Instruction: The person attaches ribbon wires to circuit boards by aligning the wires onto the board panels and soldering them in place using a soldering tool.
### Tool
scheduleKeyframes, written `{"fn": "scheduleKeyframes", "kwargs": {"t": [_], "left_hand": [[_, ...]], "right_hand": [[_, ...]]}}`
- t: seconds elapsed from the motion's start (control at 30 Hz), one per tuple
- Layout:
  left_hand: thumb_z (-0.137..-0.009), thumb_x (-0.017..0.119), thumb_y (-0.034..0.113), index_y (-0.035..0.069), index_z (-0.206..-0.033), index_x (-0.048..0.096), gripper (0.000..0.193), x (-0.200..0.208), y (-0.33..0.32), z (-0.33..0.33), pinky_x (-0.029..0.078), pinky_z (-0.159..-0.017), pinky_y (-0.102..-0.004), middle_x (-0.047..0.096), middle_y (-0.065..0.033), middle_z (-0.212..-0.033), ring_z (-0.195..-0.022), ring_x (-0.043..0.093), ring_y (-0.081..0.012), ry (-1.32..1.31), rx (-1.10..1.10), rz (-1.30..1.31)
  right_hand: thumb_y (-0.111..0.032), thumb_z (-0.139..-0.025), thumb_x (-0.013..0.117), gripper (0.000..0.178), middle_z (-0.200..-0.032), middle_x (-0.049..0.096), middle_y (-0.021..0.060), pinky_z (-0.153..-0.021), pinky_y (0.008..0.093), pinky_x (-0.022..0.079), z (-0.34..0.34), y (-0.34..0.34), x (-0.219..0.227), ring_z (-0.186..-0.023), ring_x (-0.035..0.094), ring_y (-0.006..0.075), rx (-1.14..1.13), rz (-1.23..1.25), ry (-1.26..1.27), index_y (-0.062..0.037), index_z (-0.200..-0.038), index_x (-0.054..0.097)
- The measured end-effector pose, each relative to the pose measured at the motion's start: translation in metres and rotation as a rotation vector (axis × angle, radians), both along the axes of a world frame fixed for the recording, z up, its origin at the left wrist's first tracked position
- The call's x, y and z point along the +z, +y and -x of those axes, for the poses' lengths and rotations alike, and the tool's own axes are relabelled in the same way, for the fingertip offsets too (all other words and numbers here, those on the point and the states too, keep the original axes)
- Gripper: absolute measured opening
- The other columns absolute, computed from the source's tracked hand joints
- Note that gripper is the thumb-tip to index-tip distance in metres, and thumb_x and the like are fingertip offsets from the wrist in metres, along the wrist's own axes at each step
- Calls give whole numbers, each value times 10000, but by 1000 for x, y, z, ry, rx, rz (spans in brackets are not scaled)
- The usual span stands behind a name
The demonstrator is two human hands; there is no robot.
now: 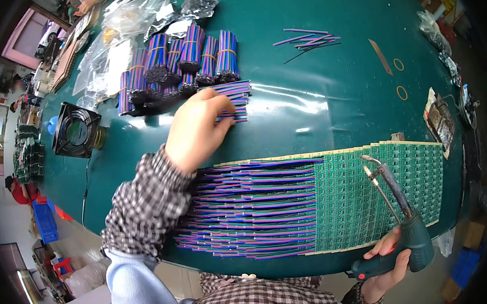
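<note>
- While the right hand (383,281) has its fingers wrapped around the handle of a dark green soldering gun (417,240), the gun's tip stands over the green circuit boards (343,201)
- Left hand (196,126): fingers curled over a pile of loose wires (239,89) on the green table (287,132); cannot tell whether they pinch any
- Wire rows (258,207) extend leftward from the boards, near table's front edge
- Banded wire bundles (191,49) stand clustered just beyond the loose pile
- Black fan (76,131) sits left of the bundles
</note>
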State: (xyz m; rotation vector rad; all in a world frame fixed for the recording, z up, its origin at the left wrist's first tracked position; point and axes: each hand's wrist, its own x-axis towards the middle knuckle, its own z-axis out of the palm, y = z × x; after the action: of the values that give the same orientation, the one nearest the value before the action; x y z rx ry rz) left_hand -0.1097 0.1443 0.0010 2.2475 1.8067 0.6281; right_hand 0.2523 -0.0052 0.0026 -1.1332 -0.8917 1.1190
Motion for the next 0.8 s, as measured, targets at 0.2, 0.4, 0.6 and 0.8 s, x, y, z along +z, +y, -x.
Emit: {"fn": "scheduleKeyframes", "kwargs": {"t": [0.2,0.4,0.6,0.8], "left_hand": [[-723,703,25,26,-812,638,110,-9,0,15,462,-599,-274,535,-68,-771,-646,559,-171,-137,-3,86],[-776,688,33,-6,-813,619,88,-8,10,30,449,-612,-242,553,-30,-787,-678,545,-88,-240,-87,244],[-831,649,33,-12,-928,608,114,0,-5,24,469,-665,-221,632,-39,-881,-768,573,-69,-385,90,204],[-882,580,24,-12,-1019,613,146,63,-29,6,467,-627,-195,606,-5,-819,-719,574,-63,-814,99,284]], "right_hand": [[-412,-943,466,545,-706,466,64,-474,232,506,0,-9,4,-582,489,121,-12,-9,0,78,-1176,407],[-397,-953,456,519,-718,475,61,-475,230,519,-2,-18,5,-600,511,116,-15,2,14,70,-1173,411],[-396,-949,466,524,-721,477,64,-477,228,523,0,-24,5,-600,516,121,-32,26,-31,73,-1177,412],[-436,-871,560,646,-729,516,100,-486,293,519,-2,-24,18,-598,539,189,-93,82,-52,131,-1152,435]]}}
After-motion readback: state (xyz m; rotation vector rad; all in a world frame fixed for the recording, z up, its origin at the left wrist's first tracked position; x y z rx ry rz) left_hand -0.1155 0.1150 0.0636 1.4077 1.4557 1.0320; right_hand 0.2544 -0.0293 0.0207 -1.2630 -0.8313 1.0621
